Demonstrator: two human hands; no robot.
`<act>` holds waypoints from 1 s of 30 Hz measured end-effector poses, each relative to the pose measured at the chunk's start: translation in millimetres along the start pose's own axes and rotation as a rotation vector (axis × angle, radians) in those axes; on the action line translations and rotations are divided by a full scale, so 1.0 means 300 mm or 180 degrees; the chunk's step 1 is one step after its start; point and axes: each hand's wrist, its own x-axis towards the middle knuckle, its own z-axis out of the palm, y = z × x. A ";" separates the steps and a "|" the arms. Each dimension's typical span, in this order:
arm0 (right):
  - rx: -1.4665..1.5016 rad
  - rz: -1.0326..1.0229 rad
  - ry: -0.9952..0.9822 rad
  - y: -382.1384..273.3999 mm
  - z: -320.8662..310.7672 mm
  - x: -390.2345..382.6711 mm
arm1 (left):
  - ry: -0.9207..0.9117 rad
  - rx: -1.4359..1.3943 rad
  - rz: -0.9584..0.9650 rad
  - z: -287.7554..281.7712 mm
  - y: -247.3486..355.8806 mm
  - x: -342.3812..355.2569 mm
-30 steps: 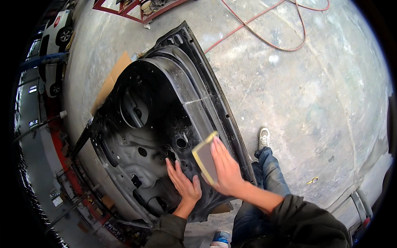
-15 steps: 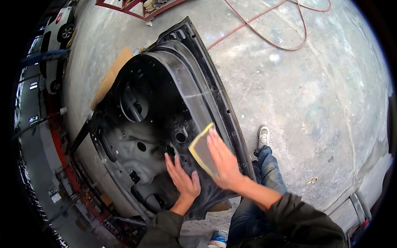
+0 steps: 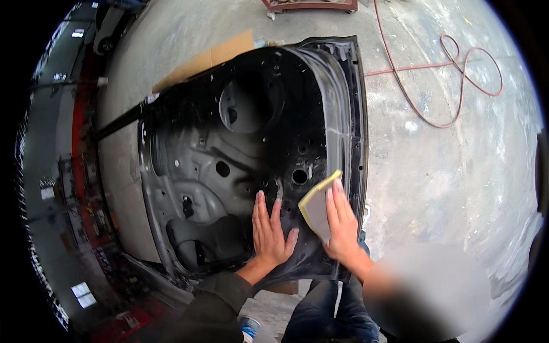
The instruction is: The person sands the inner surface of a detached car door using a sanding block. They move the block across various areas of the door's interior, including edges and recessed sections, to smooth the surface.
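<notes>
A black vehicle door panel (image 3: pixel 311 71) lies inner side up beneath both hands, with round openings and a ridged channel along its right side. My right hand (image 3: pixel 343 226) presses a grey sanding pad (image 3: pixel 320 210) with a yellow edge against the panel, beside that channel. Its fingers lie straight along the pad; the thumb is hidden. To the left, my left hand (image 3: pixel 269 234) rests flat on the panel with fingers extended and thumb apart, holding nothing. A small round hole (image 3: pixel 299 177) lies just above and left of the pad.
Brown cardboard (image 3: pixel 211 57) sticks out beyond the door's far left edge. A red hose (image 3: pixel 400 97) loops across the concrete floor at right, and a red wheeled frame (image 3: pixel 311 6) stands at the far end. Below the door is a blue-and-white can (image 3: pixel 249 326). A blurred patch covers my right sleeve.
My view has turned, so the door now sits straighter and farther right in the picture. Both hands remain on the panel, the pad still under the right one.
</notes>
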 end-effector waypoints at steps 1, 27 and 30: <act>-0.0146 -0.0075 -0.0034 -0.003 0.002 0.038 | 0.0028 0.0033 -0.0059 0.005 -0.009 -0.008; -0.2494 -0.1081 -0.0373 0.083 -0.081 0.716 | 0.0285 -0.0312 -0.0194 -0.005 0.010 0.010; -0.2460 -0.1127 -0.0764 0.021 0.011 0.483 | 0.0174 -0.0336 -0.0261 0.016 0.002 -0.009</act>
